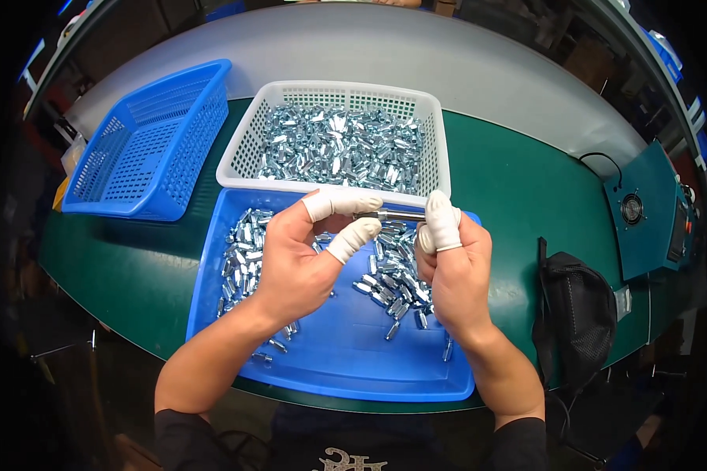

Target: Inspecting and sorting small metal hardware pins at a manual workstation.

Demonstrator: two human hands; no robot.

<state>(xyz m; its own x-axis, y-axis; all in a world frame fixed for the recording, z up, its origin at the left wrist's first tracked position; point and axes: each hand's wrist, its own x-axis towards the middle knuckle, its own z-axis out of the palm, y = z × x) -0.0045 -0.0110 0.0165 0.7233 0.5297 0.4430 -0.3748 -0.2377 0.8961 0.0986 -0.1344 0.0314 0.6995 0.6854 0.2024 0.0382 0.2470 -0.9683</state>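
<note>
White basket (243,153): metal fittings (heaped) | blue tray (346,361): fittings

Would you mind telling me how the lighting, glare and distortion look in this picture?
Head view: even overhead light, soft shadows under both hands; bright glints on the metal parts in the white basket; fisheye bends the table edge, corners go black; the rod between the left hand and right hand is sharp.
</note>
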